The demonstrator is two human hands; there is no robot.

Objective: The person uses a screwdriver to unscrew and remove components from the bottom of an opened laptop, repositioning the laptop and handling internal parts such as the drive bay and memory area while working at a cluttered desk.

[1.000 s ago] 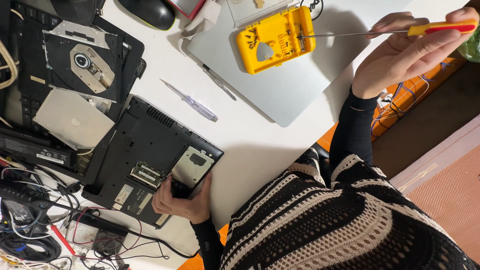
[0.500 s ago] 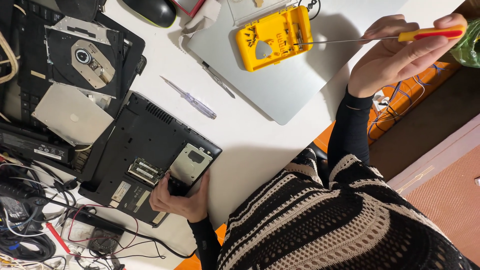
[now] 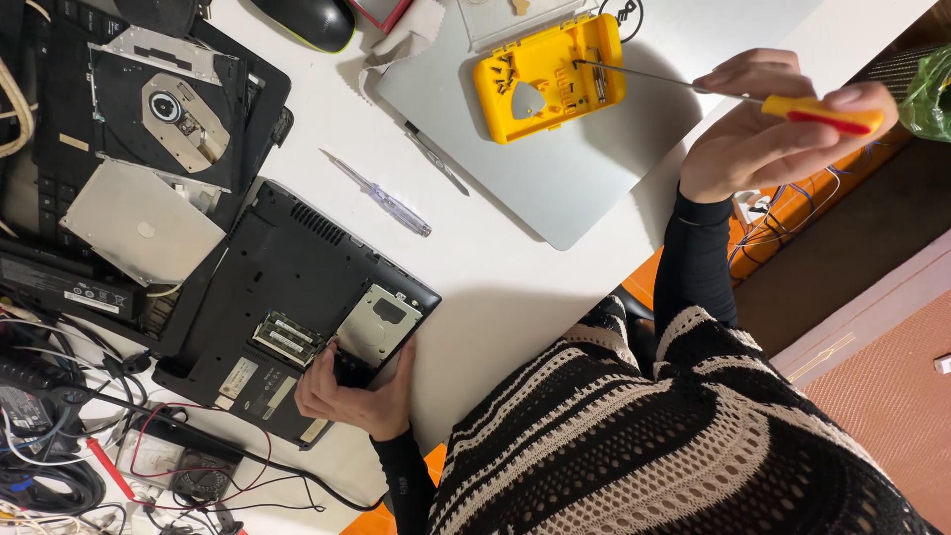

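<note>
My right hand (image 3: 768,134) grips a screwdriver (image 3: 822,111) with a yellow and red handle. Its long thin shaft reaches left, and the tip is over a yellow screw tray (image 3: 548,75) holding several small screws. The tray lies on a closed silver laptop (image 3: 555,178). My left hand (image 3: 359,396) rests on the near edge of a black laptop (image 3: 287,297) turned upside down. Its fingers sit beside a silver metal drive plate (image 3: 379,323), close to the exposed memory modules (image 3: 287,340).
A second, clear-handled screwdriver (image 3: 381,195) lies on the white table (image 3: 495,287) between the two laptops. An optical drive (image 3: 163,109) and a grey panel (image 3: 139,223) sit on another black machine at left. A black mouse (image 3: 307,20) is at the top, and tangled cables (image 3: 59,466) at bottom left.
My right hand has kept the screwdriver and shifted slightly left, bringing its tip over the yellow tray. My left hand stays on the black laptop.
</note>
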